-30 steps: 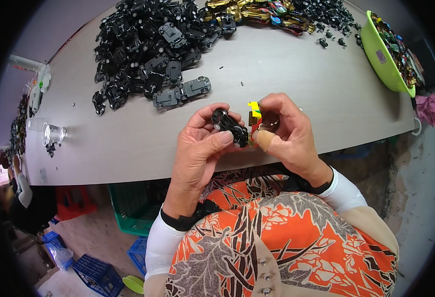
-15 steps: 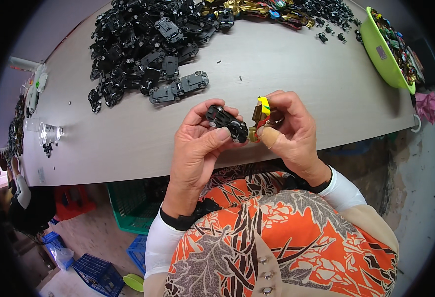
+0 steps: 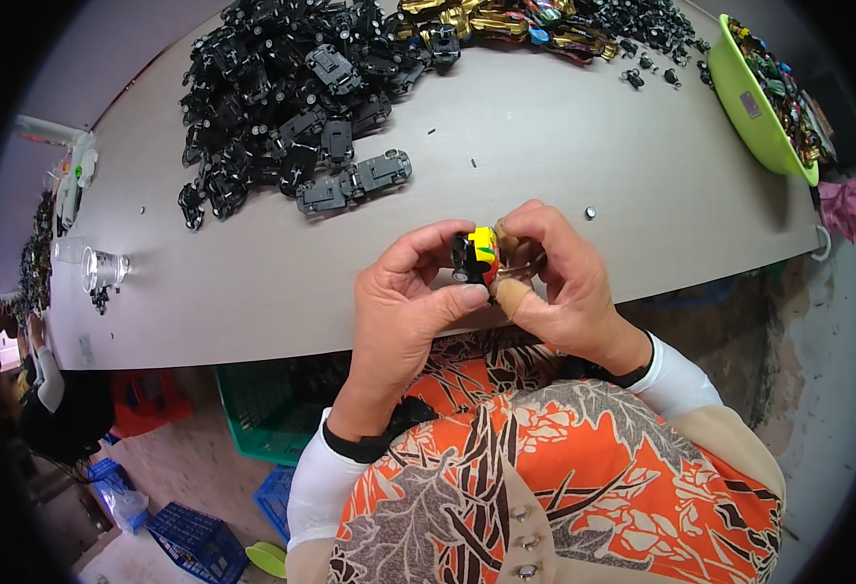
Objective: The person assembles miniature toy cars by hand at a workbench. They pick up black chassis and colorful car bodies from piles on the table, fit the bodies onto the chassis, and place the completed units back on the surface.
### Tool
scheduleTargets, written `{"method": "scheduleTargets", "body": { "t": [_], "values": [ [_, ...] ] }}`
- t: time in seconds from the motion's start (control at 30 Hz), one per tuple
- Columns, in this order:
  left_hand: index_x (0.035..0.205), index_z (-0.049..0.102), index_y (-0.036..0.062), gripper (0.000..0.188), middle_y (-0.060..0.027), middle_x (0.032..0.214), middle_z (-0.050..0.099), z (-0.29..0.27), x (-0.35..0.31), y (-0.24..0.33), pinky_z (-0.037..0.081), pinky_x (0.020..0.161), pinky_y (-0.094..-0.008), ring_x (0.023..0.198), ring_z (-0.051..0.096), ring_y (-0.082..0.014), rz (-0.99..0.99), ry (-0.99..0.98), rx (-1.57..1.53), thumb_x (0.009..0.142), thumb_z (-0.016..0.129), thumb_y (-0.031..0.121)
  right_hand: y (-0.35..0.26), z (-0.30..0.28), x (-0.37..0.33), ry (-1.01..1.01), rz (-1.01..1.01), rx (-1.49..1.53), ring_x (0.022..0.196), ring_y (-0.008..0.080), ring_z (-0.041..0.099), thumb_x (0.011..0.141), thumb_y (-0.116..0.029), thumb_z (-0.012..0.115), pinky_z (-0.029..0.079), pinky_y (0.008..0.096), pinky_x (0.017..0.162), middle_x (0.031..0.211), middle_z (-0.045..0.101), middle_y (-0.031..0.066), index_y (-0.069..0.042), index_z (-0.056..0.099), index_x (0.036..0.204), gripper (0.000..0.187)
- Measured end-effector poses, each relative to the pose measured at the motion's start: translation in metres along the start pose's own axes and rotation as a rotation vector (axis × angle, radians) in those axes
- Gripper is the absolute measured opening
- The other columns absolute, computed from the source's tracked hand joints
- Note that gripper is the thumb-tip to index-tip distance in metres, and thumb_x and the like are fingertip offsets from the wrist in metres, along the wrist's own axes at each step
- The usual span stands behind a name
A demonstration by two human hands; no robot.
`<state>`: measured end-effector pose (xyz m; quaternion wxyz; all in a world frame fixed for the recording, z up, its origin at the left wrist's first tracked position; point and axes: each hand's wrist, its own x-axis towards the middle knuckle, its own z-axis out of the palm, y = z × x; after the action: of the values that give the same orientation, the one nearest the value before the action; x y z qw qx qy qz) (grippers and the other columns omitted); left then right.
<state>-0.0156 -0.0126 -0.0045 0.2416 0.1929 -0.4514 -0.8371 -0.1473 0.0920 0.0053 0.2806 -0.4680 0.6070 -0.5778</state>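
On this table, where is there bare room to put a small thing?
The table has a bare patch between the right hand and the green basin, with one small round piece near the hand. Another patch lies between the clear cups and the left hand. The far side is crowded with black car bases, golden car bodies and small black parts.

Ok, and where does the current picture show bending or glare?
In the head view, the table bows along its near edge and the corners go black; also in the head view, a pale sheen lies on the table and the clear cup catches bright glints.
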Motion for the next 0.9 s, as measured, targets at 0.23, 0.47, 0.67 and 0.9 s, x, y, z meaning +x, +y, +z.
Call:
{"method": "scheduleTargets", "body": {
  "t": [0.23,0.47,0.67,0.9],
  "values": [
    [0.117,0.058,-0.0002,0.046,-0.0078,0.107,0.057,-0.002,0.001,-0.004,0.051,0.084,-0.0265,0.096,0.058,-0.0155,0.056,-0.025,0.117,0.073,0.067,-0.009,0.005,-0.006,0.004,-0.094,-0.155,-0.090,0.068,0.0104,0.049,0.071,0.006,0.058,0.041,0.0212,0.055,0.083,0.048,0.0049,-0.003,0.054,0.106,0.036],
    [0.119,0.058,0.0050,0.045,-0.0068,0.108,0.056,-0.004,0.000,-0.004,0.051,0.083,-0.0242,0.098,0.056,-0.0138,0.030,-0.074,0.184,0.076,0.064,-0.007,-0.001,-0.007,0.003,-0.130,-0.065,-0.067,0.071,0.0147,0.053,0.072,0.006,0.060,0.044,0.0248,0.060,0.084,0.050,0.0068,-0.002,0.055,0.105,0.034],
    [0.129,0.049,0.0038,0.043,-0.0084,0.117,0.054,-0.001,-0.002,-0.007,0.046,0.085,-0.0228,0.104,0.053,-0.0115,-0.054,-0.114,0.321,0.087,0.058,0.004,0.004,-0.010,0.004,-0.117,-0.078,-0.056,0.071,0.0160,0.055,0.075,0.003,0.065,0.044,0.0264,0.061,0.084,0.053,0.0073,-0.001,0.058,0.097,0.024],
    [0.127,0.049,-0.0009,0.048,-0.0083,0.112,0.058,-0.002,-0.003,0.005,0.046,0.084,-0.0242,0.098,0.055,-0.0104,-0.220,-0.156,-0.009,0.082,0.064,0.004,0.004,-0.017,0.006,-0.153,-0.071,-0.003,0.065,0.0096,0.050,0.077,0.001,0.064,0.040,0.0240,0.055,0.080,0.052,0.0029,0.000,0.057,0.088,0.013]
  ]
}}
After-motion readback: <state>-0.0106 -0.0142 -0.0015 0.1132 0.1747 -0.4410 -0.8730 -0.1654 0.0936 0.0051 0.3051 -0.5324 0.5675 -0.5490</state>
